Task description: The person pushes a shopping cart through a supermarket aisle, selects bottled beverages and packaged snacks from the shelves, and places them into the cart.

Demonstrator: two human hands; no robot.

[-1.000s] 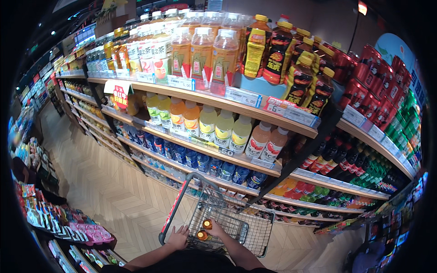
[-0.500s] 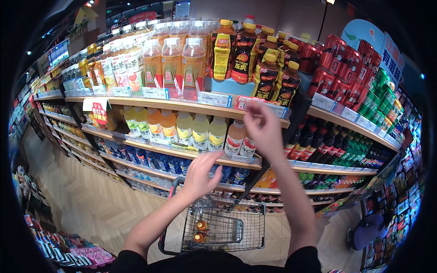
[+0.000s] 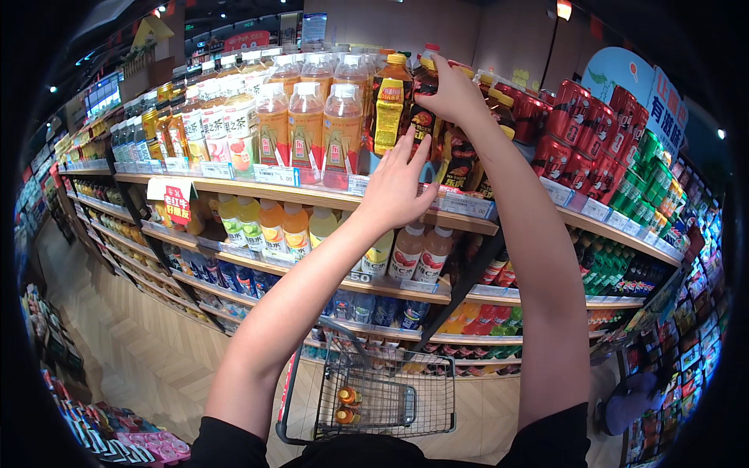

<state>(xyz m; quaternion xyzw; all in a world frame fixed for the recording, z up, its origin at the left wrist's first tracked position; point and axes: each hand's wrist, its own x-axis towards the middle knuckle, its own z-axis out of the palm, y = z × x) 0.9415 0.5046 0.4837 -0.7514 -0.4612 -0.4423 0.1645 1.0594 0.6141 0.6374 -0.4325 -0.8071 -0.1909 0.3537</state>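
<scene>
Black bottle: a black-sleeved plastic bottle with red and yellow print is seen standing on the pale wooden top shelf, partly hidden by both grips.
Right grip: the right grip is curled round the bottle's top and upper side; whether it is firmly closed cannot be told.
Left grip: the left grip is spread, palm toward the shelf, nothing held; its fingertips are set before the bottle's lower part, and contact cannot be confirmed.
Bottle weight: a full load of drink is presumed, so moderate heft, carried low, is to be expected.
Plastic wall: fairly stiff when sealed, with slight give under a squeeze; breakage is judged unlikely.
Printed sleeve: smooth, so some slipping may be met if moisture is present.
Best hold: the upper body below the neck is favoured, thumb and fingers opposed; steadying can be given at the base.
Close neighbours: a yellow-sleeved plastic bottle is placed just to the left and black-and-yellow plastic bottles to the right, so finger room is limited.
Wire cart: two orange-capped bottles are carried in the grey wire cart below.
</scene>
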